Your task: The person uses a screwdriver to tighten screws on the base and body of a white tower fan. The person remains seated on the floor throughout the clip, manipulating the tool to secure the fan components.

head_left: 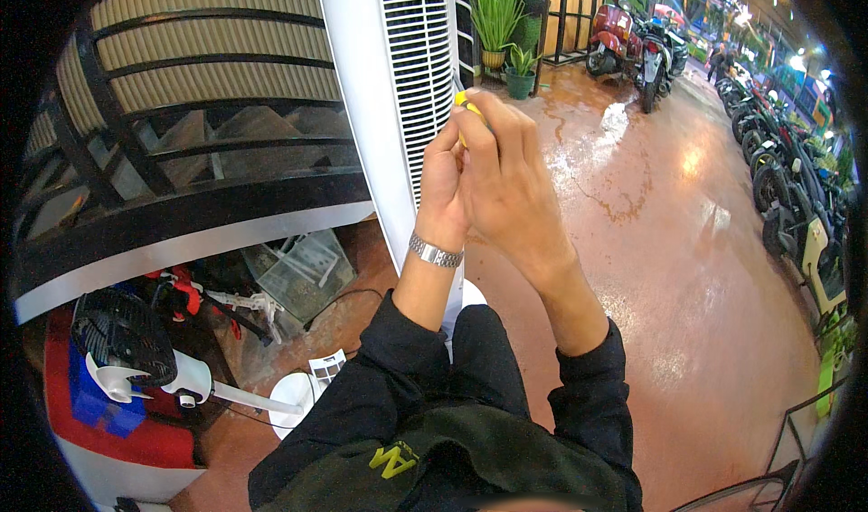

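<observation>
A tall white tower fan (357, 51) with a slatted grille (416, 60) stands upright in front of me. Both hands are raised together at the right edge of its grille. My right hand (511, 164) is closed round a small yellow-handled tool (465, 105); only a bit of the yellow shows between the fingers. My left hand (443, 177), with a metal watch (435, 251) on the wrist, presses against the right one, its fingers bent at the lower part of the same tool. The tool's tip is hidden.
At the lower left a pedestal fan (127, 340) with its blades exposed leans by a white round base (291, 402). A glass tank (303, 272) lies under the stairs (253, 141). Potted plants (520, 73) and parked motorbikes (651, 64) stand beyond the shiny floor (669, 268).
</observation>
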Motion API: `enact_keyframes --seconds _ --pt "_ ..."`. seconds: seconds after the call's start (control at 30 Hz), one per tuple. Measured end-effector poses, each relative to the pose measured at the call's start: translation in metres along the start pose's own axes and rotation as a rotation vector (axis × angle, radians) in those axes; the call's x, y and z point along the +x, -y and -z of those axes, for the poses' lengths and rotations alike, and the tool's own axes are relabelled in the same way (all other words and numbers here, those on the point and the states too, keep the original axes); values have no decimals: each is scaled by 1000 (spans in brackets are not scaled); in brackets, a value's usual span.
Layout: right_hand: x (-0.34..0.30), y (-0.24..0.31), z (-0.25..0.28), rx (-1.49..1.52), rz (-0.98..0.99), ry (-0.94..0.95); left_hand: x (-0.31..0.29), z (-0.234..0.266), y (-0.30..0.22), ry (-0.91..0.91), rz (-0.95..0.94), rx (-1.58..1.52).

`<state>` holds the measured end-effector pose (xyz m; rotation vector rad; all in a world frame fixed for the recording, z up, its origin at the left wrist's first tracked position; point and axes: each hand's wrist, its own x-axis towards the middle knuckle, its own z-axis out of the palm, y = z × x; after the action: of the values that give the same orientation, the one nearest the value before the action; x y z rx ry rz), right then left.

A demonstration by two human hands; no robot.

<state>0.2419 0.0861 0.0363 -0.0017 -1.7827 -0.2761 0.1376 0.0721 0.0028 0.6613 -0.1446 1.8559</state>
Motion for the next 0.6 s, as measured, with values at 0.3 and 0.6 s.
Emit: enact_keyframes --seconds 0.3,0.6 --pt "-6 0 0 -7 -203 95 10 8 -9 51 96 -98" --pt "-10 0 2 97 -162 99 2 -22 2 -29 49 -108"
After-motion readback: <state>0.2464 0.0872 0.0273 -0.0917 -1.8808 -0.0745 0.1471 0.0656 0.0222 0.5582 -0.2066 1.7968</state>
